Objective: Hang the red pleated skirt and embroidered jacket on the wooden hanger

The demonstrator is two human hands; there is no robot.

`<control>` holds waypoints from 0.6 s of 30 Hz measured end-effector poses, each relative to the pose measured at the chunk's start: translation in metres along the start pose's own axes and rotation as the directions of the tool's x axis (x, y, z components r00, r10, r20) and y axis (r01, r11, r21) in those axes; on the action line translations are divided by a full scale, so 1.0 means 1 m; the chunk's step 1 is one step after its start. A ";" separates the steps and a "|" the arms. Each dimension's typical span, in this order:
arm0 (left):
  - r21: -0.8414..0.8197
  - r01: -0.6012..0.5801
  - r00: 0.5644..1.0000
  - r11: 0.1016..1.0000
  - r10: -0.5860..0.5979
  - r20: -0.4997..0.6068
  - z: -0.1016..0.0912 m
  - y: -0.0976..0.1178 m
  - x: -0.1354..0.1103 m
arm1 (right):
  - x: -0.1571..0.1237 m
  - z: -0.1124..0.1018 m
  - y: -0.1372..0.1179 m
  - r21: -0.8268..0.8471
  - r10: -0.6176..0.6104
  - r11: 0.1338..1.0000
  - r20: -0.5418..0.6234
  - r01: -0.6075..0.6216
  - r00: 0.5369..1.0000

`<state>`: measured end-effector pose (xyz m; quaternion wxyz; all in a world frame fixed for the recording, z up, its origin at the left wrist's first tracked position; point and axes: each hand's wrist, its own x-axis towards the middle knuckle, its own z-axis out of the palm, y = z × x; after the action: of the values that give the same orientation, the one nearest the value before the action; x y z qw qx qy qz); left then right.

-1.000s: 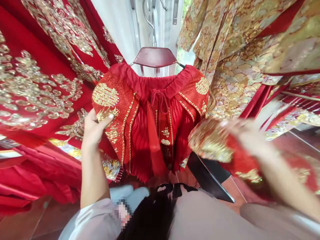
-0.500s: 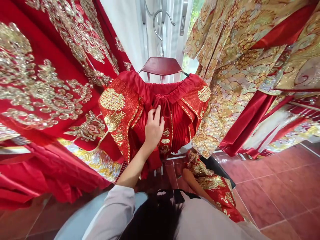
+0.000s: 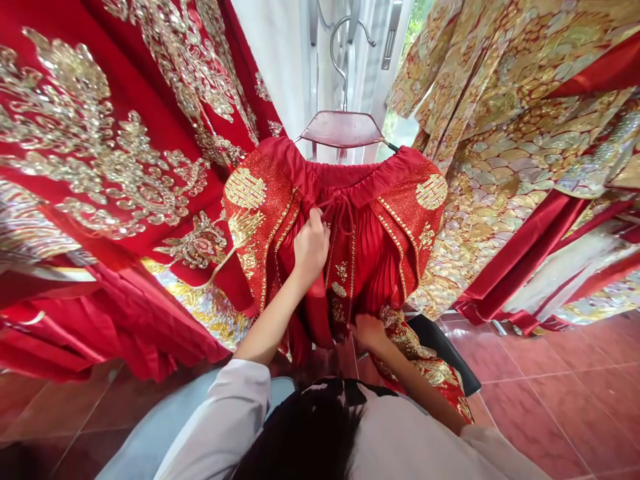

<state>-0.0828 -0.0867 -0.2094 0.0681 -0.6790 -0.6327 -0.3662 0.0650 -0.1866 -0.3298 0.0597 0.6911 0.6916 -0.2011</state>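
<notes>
A red skirt [image 3: 385,260] with pleats, gold embroidery and an elastic waist hangs in front of me from a dark red hanger [image 3: 342,129]. My left hand [image 3: 312,245] is closed at the skirt's waist, its fingertips pinching the red drawstring [image 3: 345,212] just left of the bow. Lower down, my right hand [image 3: 369,332] is closed on the bottom of the skirt's front panel; its fingertips are partly hidden. Beneath my right forearm lies a red and gold garment [image 3: 425,363].
A red gown [image 3: 145,153] with silver-gold beading hangs on the left. Gold scale-patterned garments [image 3: 505,173] hang on the right. Behind the hanger stands a white door frame [image 3: 395,53]. A black seat [image 3: 445,353] stands on the red tiled floor [image 3: 555,393].
My left hand has gone from fingers laid on the drawstring to a closed pinch. My right hand has risen from the red and gold garment to the skirt's lower front. The view has shifted slightly.
</notes>
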 end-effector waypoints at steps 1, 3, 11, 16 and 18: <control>0.021 -0.046 0.999 0.999 0.046 0.015 0.002 -0.004 -0.011 | -0.001 -0.021 -0.004 -0.004 -0.027 1.000 -0.057 0.027 0.998; 0.089 -0.103 0.993 0.991 0.098 0.062 0.008 -0.014 -0.034 | -0.003 -0.066 -0.009 0.010 -0.114 0.992 -0.320 0.124 0.941; 0.304 -0.348 0.822 0.887 0.134 0.553 0.054 -0.069 -0.109 | 0.020 -0.202 -0.018 -0.328 -0.568 0.676 -0.803 0.659 0.183; 0.308 -0.394 0.748 0.866 0.107 0.655 0.055 -0.069 -0.136 | 0.051 -0.220 -0.023 -0.360 -0.682 0.605 -0.694 0.710 0.229; 0.252 -0.423 0.743 0.871 0.173 0.647 0.039 -0.054 -0.122 | 0.053 -0.218 -0.027 -0.356 -0.657 0.655 -0.704 0.667 0.269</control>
<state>-0.1070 -0.1530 -0.3285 0.0524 -0.8266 -0.5600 0.0174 0.0791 -0.0579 -0.1443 -0.3436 0.3518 0.8632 0.1145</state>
